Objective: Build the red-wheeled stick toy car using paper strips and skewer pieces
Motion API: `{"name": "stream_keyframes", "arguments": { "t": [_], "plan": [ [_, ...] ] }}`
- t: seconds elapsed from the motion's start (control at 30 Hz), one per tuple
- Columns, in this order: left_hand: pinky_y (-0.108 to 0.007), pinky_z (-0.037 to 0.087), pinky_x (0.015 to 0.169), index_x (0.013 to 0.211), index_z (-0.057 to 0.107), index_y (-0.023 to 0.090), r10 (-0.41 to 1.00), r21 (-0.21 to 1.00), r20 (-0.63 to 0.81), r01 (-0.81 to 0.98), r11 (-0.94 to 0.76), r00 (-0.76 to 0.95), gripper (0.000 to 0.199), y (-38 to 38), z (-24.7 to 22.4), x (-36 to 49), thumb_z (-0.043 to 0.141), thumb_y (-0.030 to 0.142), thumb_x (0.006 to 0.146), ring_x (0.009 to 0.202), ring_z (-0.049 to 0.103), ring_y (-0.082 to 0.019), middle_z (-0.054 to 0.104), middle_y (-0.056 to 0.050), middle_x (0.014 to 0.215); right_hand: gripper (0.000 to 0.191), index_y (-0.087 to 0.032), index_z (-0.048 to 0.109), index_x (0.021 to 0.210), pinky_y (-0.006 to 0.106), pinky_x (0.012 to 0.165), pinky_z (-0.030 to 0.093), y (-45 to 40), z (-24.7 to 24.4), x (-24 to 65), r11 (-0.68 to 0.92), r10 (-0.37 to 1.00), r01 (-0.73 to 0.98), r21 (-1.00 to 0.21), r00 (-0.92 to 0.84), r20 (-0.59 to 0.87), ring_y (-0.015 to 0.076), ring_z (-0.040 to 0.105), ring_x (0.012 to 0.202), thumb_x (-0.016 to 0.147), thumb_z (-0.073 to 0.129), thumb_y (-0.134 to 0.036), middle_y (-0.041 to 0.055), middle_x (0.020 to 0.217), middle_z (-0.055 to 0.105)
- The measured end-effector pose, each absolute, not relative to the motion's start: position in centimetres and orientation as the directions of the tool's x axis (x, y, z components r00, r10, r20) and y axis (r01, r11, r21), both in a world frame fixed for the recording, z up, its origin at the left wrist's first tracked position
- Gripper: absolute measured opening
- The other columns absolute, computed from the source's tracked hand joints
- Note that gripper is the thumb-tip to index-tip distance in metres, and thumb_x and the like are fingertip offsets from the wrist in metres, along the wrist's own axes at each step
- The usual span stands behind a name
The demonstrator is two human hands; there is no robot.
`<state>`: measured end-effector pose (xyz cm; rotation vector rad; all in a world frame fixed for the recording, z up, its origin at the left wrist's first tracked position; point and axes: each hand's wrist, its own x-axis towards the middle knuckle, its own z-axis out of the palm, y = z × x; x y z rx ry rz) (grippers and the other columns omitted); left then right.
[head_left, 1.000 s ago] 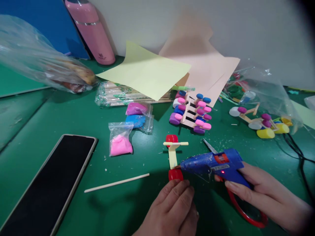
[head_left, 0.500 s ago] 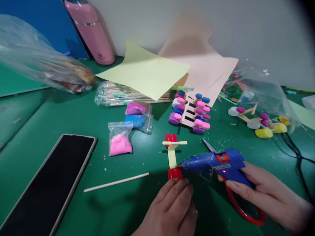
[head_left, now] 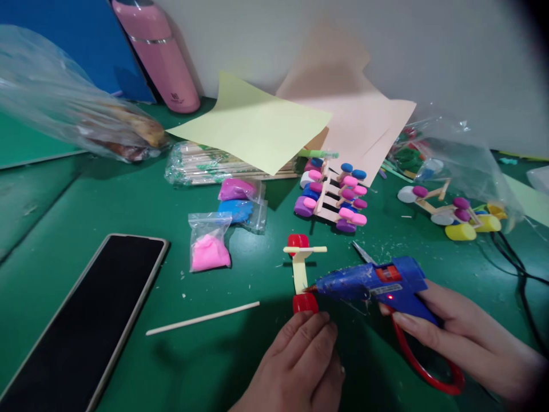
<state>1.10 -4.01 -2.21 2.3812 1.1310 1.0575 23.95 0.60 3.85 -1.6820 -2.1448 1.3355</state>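
Observation:
My left hand point(head_left: 302, 360) has its fingers closed on the near end of a small assembly, at a red rounded piece point(head_left: 305, 304). A pale yellow strip point(head_left: 301, 277) runs from this piece to a second red piece point(head_left: 297, 240), with a short pale stick point(head_left: 315, 249) lying across the far end. My right hand point(head_left: 446, 329) grips a blue hot glue gun point(head_left: 355, 282), its red light lit. The gun's nozzle points left, at the strip's near end beside the red piece; whether it touches is hard to tell. Scissors with red handles point(head_left: 412, 357) lie beneath the gun.
A loose stick point(head_left: 202, 319) and a phone point(head_left: 94, 320) lie left. Bagged pink clay point(head_left: 210, 252) sits behind them. Finished-looking stick models point(head_left: 328, 197) stand at the back, near yellow paper point(head_left: 257, 120) and packed sticks point(head_left: 206, 166). A black cable point(head_left: 521, 286) runs right.
The glue gun has shifted very slightly, its body tipping up a touch and its nozzle moving a little left. My left hand and the red piece stay in place.

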Motion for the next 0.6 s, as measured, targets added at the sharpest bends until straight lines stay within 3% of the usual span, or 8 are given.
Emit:
{"name": "stream_keyframes", "arguments": {
  "t": [0.37,0.6],
  "plan": [
    [-0.029,0.048,0.089,0.09,0.064,0.01,0.751,0.527,0.508,0.537,-0.659,0.422,0.017,-3.9,-2.3,1.0,0.052,0.013,0.078,0.093,0.062,-0.017,0.07,-0.006,0.091,0.036,-0.028,0.049,0.119,0.031,0.073,0.052,0.7,3.8,23.7,0.003,0.821,0.724,-0.69,-0.396,-0.411,0.0237,0.059,0.091,0.082,0.049,-0.032,0.0021,0.094,0.064],
    [-0.028,0.047,0.09,0.091,0.064,0.01,0.767,0.546,0.494,0.54,-0.64,0.409,0.018,-3.8,-2.3,1.0,0.052,0.013,0.078,0.093,0.062,-0.016,0.07,-0.006,0.091,0.038,-0.029,0.049,0.119,0.031,0.074,0.052,0.4,3.5,24.4,-0.008,0.842,0.724,-0.69,-0.367,-0.394,0.0225,0.06,0.088,0.081,0.05,-0.033,0.0025,0.102,0.063]
  ]
}}
